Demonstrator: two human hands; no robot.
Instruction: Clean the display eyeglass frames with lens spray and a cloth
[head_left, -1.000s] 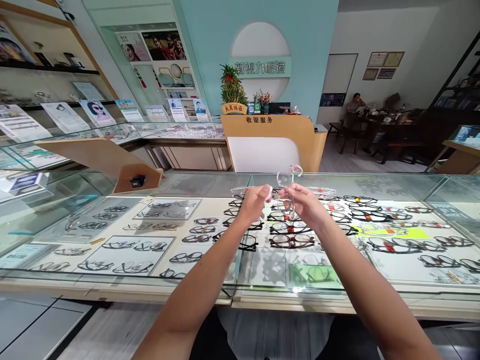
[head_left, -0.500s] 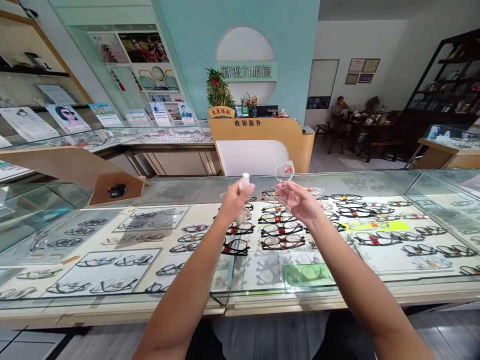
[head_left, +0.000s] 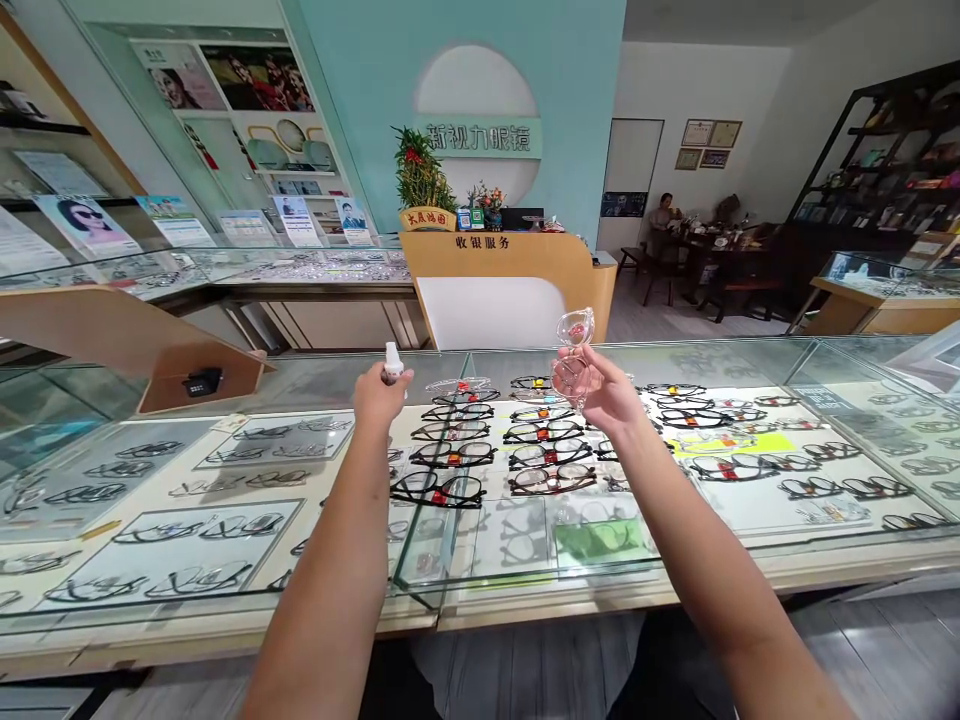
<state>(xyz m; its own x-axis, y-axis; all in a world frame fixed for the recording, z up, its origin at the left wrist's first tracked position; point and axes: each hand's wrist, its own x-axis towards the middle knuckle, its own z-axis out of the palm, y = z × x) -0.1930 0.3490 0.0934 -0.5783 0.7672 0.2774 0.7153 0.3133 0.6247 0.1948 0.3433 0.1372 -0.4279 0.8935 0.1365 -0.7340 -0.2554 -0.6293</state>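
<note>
My left hand (head_left: 381, 398) is closed around a small white spray bottle (head_left: 392, 362), its nozzle pointing up above the glass counter. Between the fingers of my right hand (head_left: 609, 392) is a pair of clear-framed eyeglasses (head_left: 576, 328), held upright on end with a red tag on one lens. Below and between both hands, dark-framed eyeglasses (head_left: 551, 456) with red, orange and yellow tags lie in rows on the counter top. A clear pair (head_left: 461, 386) lies at the far end of the left row.
The glass display counter (head_left: 517, 590) spans the front, with more eyeglasses inside and a green card (head_left: 600, 540). A wooden stand (head_left: 112, 335) rises at left. Beyond is a cashier desk (head_left: 495, 255). A person (head_left: 664, 218) sits at a table in the far right.
My left hand has moved left with the spray bottle, away from the eyeglasses. My right hand still holds the clear eyeglasses, now slightly tilted. The view has shifted a little to the right.
</note>
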